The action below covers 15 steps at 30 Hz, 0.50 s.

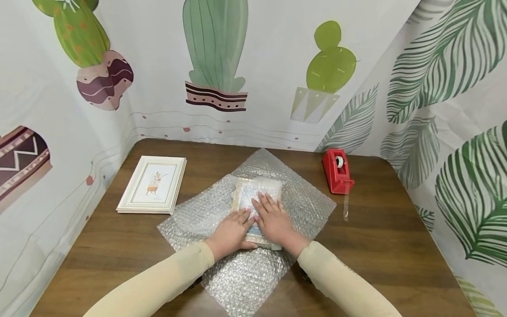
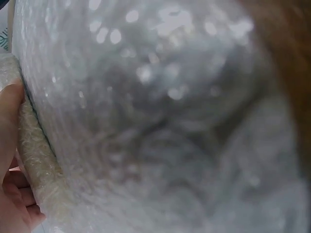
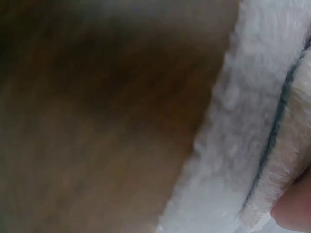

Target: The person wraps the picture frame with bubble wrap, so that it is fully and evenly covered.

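A light-edged picture frame (image 1: 235, 198) lies wrapped in part of a bubble wrap sheet (image 1: 305, 200), its picture showing blurrily through the plastic. My left hand (image 1: 229, 234) presses on the lower left of the wrapped frame. Flat over its right half lies my right hand (image 1: 274, 221), fingers straight and pointing up and left. The two hands meet near the middle. In the left wrist view, bubble wrap (image 2: 160, 97) fills most of the picture, and left-hand fingers (image 2: 8, 114) rest along the covered edge. The right wrist view shows a fingertip (image 3: 294, 208) against that covering.
Left of the wrap, a second white picture frame (image 1: 180, 176) with a potted-plant print lies face up. A red tape dispenser (image 1: 340, 180) stands at the right, with a tape strip (image 1: 346, 207) hanging from it. All are on a brown wooden table (image 1: 380, 237) before a cactus-print cloth (image 1: 273, 66).
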{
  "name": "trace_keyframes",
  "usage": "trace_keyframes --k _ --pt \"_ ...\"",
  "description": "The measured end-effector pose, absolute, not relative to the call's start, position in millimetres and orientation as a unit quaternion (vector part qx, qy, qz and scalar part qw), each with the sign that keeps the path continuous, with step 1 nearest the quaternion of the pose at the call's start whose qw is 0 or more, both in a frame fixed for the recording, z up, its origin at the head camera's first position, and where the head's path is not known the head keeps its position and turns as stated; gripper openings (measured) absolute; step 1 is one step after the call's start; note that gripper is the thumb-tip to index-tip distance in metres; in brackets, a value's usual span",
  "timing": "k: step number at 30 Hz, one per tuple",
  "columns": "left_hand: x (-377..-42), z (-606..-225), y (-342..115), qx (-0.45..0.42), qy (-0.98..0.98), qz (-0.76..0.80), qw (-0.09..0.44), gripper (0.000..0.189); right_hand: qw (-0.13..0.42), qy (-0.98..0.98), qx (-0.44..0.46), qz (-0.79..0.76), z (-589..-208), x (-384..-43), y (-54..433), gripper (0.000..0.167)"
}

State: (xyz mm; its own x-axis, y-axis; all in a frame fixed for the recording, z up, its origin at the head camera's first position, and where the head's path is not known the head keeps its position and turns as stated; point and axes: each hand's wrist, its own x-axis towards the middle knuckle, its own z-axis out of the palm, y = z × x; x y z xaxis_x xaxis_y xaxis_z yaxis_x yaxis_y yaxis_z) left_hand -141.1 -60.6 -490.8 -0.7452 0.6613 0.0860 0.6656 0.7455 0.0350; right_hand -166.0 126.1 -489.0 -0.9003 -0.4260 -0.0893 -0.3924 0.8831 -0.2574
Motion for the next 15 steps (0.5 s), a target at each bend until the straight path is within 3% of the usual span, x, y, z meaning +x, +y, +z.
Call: trace_keyframes --k 15 --pt "-135.6 -494.3 -59.2 -0.312 -0.944 -0.101 -0.024 0.08 0.105 0.969 -0.209 -0.08 -488.1 -167.5 125.1 0.054"
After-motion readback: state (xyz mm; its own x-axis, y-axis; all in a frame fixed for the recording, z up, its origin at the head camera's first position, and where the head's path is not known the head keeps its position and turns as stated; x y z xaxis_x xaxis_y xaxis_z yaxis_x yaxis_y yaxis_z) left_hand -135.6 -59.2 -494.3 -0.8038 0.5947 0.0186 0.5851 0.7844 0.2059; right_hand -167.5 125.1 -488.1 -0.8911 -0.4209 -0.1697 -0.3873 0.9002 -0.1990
